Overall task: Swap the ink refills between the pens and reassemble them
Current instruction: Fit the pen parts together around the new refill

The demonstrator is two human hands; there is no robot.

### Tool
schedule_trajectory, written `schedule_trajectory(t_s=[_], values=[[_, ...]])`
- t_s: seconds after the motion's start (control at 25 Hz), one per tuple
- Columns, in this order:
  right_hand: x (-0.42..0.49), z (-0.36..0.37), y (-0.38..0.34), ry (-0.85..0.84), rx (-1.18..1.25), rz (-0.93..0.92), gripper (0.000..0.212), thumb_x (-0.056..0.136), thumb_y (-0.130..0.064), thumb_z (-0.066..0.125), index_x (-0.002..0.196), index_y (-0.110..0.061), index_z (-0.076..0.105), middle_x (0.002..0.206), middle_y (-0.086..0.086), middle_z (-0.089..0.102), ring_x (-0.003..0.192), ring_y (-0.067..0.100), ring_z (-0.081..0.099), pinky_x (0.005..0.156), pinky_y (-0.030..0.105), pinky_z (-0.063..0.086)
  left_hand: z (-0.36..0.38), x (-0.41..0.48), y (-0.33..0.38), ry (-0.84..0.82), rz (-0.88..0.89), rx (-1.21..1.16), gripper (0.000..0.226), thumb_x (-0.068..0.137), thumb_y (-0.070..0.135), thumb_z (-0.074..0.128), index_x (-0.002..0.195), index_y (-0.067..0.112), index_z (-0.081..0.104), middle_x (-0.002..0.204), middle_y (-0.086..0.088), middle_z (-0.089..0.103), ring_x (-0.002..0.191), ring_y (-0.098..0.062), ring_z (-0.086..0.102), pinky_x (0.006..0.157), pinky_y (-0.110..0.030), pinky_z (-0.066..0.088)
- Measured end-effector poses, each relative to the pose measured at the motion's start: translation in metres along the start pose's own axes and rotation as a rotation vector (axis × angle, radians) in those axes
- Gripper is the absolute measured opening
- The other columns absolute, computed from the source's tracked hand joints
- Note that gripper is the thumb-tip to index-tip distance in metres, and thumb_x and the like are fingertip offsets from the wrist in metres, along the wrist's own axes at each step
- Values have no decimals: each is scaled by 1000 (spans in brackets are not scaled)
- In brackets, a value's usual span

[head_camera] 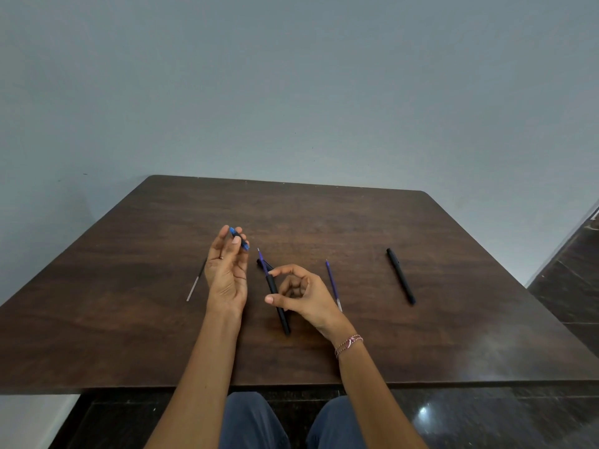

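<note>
Black plastic barrel (278, 301) lies at table (453, 286) centre with a purple refill (264, 264) standing out of it at 12 o'clock. The right hand (299, 291) curls loosely beside it, grasping nothing; the left hand (227, 270) pinches a blue tip (239, 238). Refills seem light and bendable, so hold them mid-length. A spare refill (333, 285) lies at 3 o'clock.
</note>
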State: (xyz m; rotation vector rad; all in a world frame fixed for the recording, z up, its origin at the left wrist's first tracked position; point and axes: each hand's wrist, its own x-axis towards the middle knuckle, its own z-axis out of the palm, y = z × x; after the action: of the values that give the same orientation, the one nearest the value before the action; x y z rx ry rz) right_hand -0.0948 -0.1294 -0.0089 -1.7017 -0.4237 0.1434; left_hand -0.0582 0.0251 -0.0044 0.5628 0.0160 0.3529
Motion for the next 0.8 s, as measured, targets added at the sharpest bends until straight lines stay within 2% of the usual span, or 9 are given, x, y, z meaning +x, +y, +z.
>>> schedule_trajectory(t_s=[0.08,0.2,0.28,0.36,0.52,0.8], values=[[1,1,1,51,25,-21,38,72,-12,80,104,-24,63,66,-7,59,63,3,56,67,18,49,1,0,-4,46,41,200,30,81,-8,60,104,11,63,87,2,72,79,-5,67,71,-17,55],[3,1,3,146,49,-48,38,72,-12,80,102,-27,63,67,-6,58,65,3,57,67,21,50,0,-1,-12,70,197,690,33,78,-6,67,108,6,65,95,0,68,76,2,65,69,-9,50],[4,0,4,204,61,-51,39,72,-13,80,104,-26,63,67,-7,58,66,4,57,68,22,51,-2,-3,-15,87,296,1033,32,77,-3,69,108,7,66,97,-2,67,76,0,63,69,-7,47],[4,0,6,237,67,-56,39,72,-13,80,104,-26,63,68,-6,58,68,7,58,69,24,52,-4,-3,-16,144,359,1278,33,77,2,71,108,10,66,99,-3,67,81,-8,62,74,-14,46],[5,-1,6,248,59,-60,38,73,-16,80,104,-29,62,71,-2,59,72,12,59,75,31,53,-6,-1,-18,213,316,1505,32,77,7,73,108,10,67,106,-7,63,93,-18,63,84,-29,50],[6,-2,8,254,41,-72,38,73,-16,80,103,-31,62,70,-5,59,70,7,58,73,23,52,-6,-2,-19,200,242,1544,32,76,9,74,107,10,67,110,-9,60,95,-18,62,82,-29,49]])
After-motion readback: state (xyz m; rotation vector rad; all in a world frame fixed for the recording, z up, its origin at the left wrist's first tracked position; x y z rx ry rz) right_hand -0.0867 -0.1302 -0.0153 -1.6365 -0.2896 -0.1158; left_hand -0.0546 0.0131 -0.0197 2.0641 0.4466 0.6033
